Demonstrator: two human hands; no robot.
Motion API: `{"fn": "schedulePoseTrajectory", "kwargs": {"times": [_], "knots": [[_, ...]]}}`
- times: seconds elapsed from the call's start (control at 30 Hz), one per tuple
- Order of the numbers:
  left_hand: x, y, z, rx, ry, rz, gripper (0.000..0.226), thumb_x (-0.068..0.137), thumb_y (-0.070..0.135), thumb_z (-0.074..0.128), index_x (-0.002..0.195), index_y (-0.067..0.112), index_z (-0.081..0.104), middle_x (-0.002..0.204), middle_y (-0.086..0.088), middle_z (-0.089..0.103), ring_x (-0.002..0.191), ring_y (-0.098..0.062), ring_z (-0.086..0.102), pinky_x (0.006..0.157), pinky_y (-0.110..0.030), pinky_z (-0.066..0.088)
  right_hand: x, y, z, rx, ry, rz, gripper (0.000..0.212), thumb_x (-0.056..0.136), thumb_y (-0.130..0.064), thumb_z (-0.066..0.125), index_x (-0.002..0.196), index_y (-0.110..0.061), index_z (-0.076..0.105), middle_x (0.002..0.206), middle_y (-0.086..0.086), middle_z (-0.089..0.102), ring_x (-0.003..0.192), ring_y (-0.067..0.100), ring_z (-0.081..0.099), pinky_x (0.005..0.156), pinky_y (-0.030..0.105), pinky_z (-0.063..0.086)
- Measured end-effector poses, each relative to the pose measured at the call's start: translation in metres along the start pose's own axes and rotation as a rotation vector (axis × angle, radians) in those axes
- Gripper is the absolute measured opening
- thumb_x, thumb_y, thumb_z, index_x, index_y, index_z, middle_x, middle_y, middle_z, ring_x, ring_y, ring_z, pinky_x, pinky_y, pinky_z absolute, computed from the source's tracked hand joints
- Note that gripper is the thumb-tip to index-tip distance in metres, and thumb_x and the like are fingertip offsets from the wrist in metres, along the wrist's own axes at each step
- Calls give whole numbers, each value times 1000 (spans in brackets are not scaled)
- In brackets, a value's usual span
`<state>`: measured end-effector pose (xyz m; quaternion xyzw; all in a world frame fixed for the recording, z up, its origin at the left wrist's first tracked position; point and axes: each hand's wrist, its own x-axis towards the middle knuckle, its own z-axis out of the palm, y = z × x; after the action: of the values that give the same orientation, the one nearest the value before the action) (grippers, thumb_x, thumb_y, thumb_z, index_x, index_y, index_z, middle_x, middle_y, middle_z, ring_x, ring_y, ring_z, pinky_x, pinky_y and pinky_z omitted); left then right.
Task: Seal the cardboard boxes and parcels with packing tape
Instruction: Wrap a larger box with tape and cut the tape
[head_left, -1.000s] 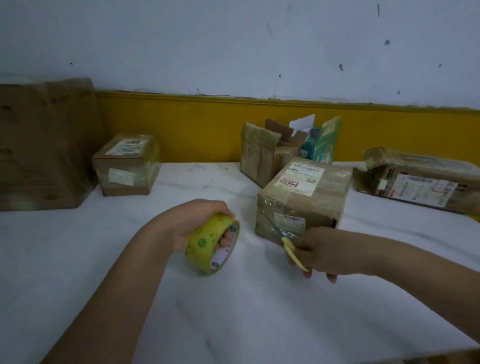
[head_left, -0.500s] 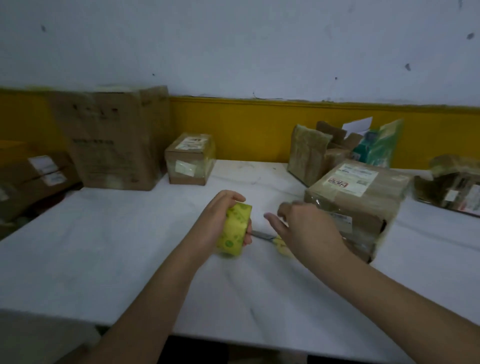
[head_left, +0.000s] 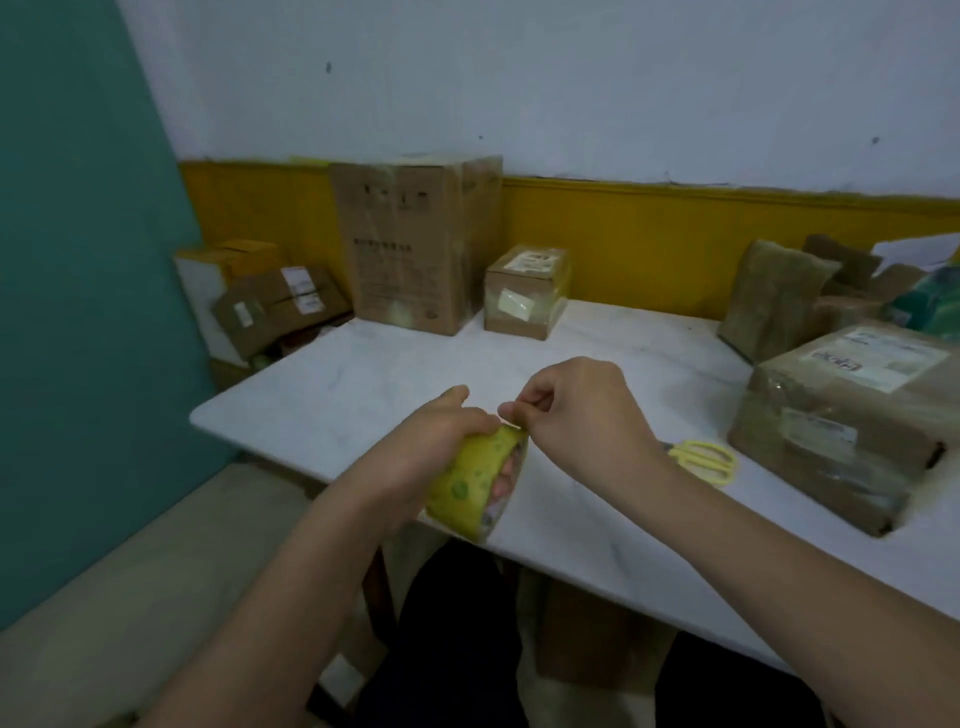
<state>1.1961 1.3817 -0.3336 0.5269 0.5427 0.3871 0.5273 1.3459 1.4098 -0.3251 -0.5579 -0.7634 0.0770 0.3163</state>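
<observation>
My left hand (head_left: 431, 441) grips a yellow roll of packing tape (head_left: 475, 480) over the near edge of the white table (head_left: 332, 395), fingers through its core. My right hand (head_left: 576, 415) pinches at the tape's loose end on top of the roll. Yellow-handled scissors (head_left: 704, 460) lie on the table to the right of my right hand. Just beyond them sits a taped cardboard parcel (head_left: 841, 431) with a white label.
A tall cardboard box (head_left: 410, 244) and a small labelled box (head_left: 524, 291) stand at the back by the yellow wall band. An open box (head_left: 779, 296) sits at the back right. More boxes (head_left: 275, 306) are stacked beyond the table's left end, beside a teal wall.
My right hand let go of the scissors, which now lie on the table, and came to the top of the tape roll. The view has swung left.
</observation>
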Motion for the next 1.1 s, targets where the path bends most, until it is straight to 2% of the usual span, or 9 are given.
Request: {"fn": "schedulePoseTrajectory", "kwargs": {"times": [0.1, 0.2, 0.27, 0.4, 0.57, 0.73, 0.87, 1.0, 1.1], "knots": [[-30, -17, -9, 61, 8, -98, 68, 102, 18, 54, 156, 32, 15, 55, 8, 67, 43, -3, 62, 45, -20, 50, -15, -15, 5, 73, -91, 10, 25, 84, -37, 75, 73, -14, 77, 71, -5, 71, 70, 7, 64, 64, 19, 49], [-44, -45, -10, 84, 40, -118, 51, 103, 29, 50, 146, 38, 24, 99, 9, 63, 59, 10, 58, 56, -8, 45, -26, -15, 19, 120, -201, 27, 24, 84, -37, 75, 71, -17, 77, 69, -9, 70, 69, 4, 63, 61, 10, 44], [-43, -61, -7, 174, 66, -86, 54, 105, 31, 45, 151, 37, 17, 101, 16, 53, 72, 7, 54, 61, -6, 44, -30, -10, 36, 122, -235, 31, 24, 85, -37, 74, 73, -16, 76, 69, -10, 68, 68, 4, 62, 58, 8, 42], [-30, -85, 2, 214, 106, -35, 59, 106, 30, 40, 152, 41, 5, 104, 9, 57, 63, 3, 57, 55, -12, 49, -31, 6, 71, -8, -208, -11, 26, 89, -37, 69, 79, -13, 74, 78, -2, 69, 78, 14, 63, 72, 27, 48], [-17, -97, 6, 88, 177, -42, 59, 105, 21, 44, 156, 33, 16, 87, 23, 43, 48, 26, 48, 47, -2, 40, -30, 10, 82, -136, -204, -82, 26, 92, -42, 61, 89, -18, 70, 86, -1, 63, 85, 16, 60, 71, 28, 42], [-8, -104, -6, 266, 269, -30, 79, 95, 41, 60, 156, 41, 10, 146, 9, 44, 111, -3, 48, 89, -20, 41, -22, 21, 67, -365, -251, 56, 57, 80, -75, 54, 83, -19, 42, 74, -4, 45, 71, 16, 48, 56, 30, 35], [-10, -95, -9, 641, 330, -58, 87, 90, 65, 52, 154, 47, -3, 116, 3, 54, 97, -10, 54, 78, -26, 47, -25, 30, 71, -369, -246, 52, 58, 79, -81, 45, 78, -23, 45, 76, -6, 53, 71, 13, 52, 57, 29, 39], [1, -92, -8, 1116, 480, -4, 85, 87, 76, 40, 156, 42, 3, 121, -8, 28, 109, -24, 37, 98, -37, 40, -31, 41, 83, -270, -126, -33, 48, 86, -70, 48, 86, -22, 48, 86, -5, 50, 83, 16, 50, 67, 30, 41], [20, -86, -13, 1132, 390, -46, 77, 89, 75, 36, 155, 45, 9, 127, -9, 27, 115, -28, 32, 103, -40, 31, -33, 46, 89, -247, -79, -95, 39, 91, -58, 49, 96, -19, 50, 98, 1, 50, 92, 21, 49, 79, 35, 44]]}}
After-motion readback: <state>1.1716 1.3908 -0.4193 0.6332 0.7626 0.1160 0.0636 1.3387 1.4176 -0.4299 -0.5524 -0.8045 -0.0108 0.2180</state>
